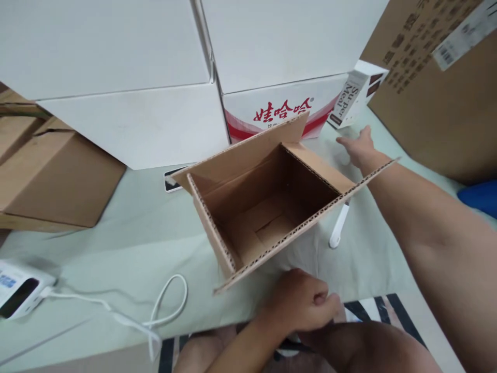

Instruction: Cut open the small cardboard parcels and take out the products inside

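An open, empty brown cardboard box (267, 202) stands in the middle with its flaps spread. My left hand (306, 300) is curled into a fist just below the box's near flap, beside the white bedding; nothing shows in it. My right hand (359, 147) reaches past the box's right flap, fingers stretched flat toward a small white "Super Meal" carton (355, 98) that leans against a big box. Part of that hand is hidden behind the flap.
Large white boxes (128, 77) and a red-printed white box (283, 111) stand behind. A big brown carton (435, 88) is at right, flattened cardboard (50, 171) at left. A white power bank (19, 290) with cable (163, 305) lies at lower left. A white stick (338, 228) lies under the flap.
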The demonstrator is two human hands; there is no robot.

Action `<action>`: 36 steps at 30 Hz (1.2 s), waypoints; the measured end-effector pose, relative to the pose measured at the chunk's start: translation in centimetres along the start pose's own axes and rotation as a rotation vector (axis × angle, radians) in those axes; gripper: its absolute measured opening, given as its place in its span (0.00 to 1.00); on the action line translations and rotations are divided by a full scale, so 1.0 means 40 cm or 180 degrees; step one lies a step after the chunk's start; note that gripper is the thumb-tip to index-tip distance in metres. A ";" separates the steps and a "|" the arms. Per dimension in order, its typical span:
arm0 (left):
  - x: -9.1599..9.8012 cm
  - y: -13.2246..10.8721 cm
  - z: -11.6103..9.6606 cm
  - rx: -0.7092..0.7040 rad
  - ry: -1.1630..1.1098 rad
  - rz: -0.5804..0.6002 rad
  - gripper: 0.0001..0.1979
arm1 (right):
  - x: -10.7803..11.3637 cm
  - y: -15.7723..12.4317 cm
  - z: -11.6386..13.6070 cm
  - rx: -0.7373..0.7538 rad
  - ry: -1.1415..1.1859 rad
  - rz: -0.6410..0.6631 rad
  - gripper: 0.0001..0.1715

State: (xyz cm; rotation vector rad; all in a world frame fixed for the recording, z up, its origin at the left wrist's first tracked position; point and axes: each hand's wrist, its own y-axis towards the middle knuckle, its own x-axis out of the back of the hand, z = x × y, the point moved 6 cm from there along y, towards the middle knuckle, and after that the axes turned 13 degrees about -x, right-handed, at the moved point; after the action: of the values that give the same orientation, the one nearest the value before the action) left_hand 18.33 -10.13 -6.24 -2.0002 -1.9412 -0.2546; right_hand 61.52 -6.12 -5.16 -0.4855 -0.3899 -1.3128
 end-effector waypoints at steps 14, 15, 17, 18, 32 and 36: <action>0.080 -0.152 -0.085 -0.0918 0.0553 -0.1984 0.23 | 0.270 -0.753 0.216 0.1344 0.0047 0.1446 0.20; 0.092 -0.174 -0.083 -0.0918 0.0535 -0.2136 0.23 | 0.274 -0.794 0.216 0.1414 -0.0239 0.1499 0.20; 0.116 -0.214 -0.077 -0.0909 0.0513 -0.2401 0.23 | 0.271 -0.875 0.206 0.1607 -0.0879 0.1824 0.18; 0.128 -0.232 -0.073 -0.0907 0.0505 -0.2508 0.23 | 0.268 -0.914 0.199 0.1747 -0.1171 0.1998 0.17; 0.176 -0.260 -0.053 -0.1010 0.0234 -0.2857 0.22 | 0.491 -0.873 0.169 0.0769 0.0121 -0.0344 0.17; 0.172 -0.232 -0.061 -0.1120 0.0167 -0.2698 0.23 | 0.586 -0.804 0.171 0.0533 0.0529 -0.1119 0.09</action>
State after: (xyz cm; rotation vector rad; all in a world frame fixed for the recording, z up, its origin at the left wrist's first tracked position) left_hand 9.74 -4.53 -0.41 -1.1781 -2.7434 -0.8841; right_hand 35.18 -27.38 16.86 -0.1681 -0.4554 -1.6312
